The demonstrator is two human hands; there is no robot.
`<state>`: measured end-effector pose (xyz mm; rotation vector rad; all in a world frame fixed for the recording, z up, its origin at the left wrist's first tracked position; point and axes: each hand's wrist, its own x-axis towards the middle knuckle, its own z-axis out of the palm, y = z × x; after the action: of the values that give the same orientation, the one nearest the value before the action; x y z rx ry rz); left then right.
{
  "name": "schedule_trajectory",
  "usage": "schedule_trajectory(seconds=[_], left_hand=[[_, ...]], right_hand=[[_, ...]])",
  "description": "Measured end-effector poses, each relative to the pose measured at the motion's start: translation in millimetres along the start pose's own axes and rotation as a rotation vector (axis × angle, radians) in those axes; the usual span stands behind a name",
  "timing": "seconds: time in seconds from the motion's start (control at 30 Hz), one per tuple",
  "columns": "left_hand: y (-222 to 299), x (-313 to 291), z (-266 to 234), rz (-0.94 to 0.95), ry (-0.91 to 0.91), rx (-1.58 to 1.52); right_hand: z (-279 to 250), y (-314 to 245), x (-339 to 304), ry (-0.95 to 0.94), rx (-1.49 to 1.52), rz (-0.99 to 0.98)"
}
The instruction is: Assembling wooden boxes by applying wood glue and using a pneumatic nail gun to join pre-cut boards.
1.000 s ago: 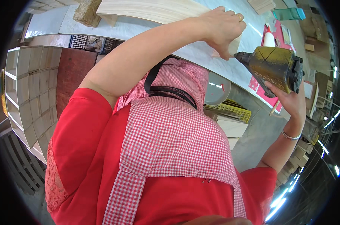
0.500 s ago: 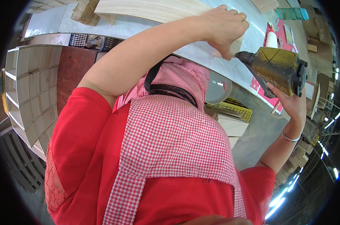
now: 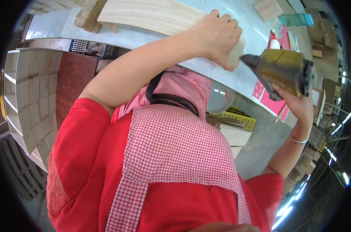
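Note:
My right hand [image 3: 296, 103] is closed around the handle of a worn yellow and black nail gun [image 3: 282, 69], slightly smeared by motion. The gun's dark nose points left toward the end of a pale wooden workpiece [image 3: 152, 16], with a small gap between them. My left hand [image 3: 220, 40] grips that end, fingers over the top and thumb on the near side. A pale end piece [image 3: 237, 52] shows just beyond the left hand, partly hidden by it. The workpiece lies along the light worktable [image 3: 256, 40].
A rough wooden block [image 3: 89, 15] stands at the workpiece's left end. At the right are stacked wood pieces [image 3: 267, 9], a teal bottle [image 3: 296, 19] and a white glue bottle with a red tip [image 3: 274, 43]. Below the table edge sit a grey basin [image 3: 220, 101] and a yellow crate [image 3: 237, 119].
The nail gun's nose has drawn away from the wood by my left thumb, leaving a gap. My left hand has shifted a little left, uncovering more of the end piece.

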<state>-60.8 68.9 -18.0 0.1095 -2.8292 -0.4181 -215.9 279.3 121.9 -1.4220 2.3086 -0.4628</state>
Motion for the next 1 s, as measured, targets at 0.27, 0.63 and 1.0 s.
schedule_trajectory(seconds=[0.27,0.63,1.0], left_hand=[[-1,0,-8,-0.072,-0.06,-0.014],[0,0,-4,-0.074,-0.069,-0.026],[3,3,-16,-0.06,-0.139,-0.098]], right_hand=[[-3,1,37,0.032,0.013,0.074],[-5,0,43,0.0,0.082,0.089],[-6,8,51,-0.016,0.061,0.16]])
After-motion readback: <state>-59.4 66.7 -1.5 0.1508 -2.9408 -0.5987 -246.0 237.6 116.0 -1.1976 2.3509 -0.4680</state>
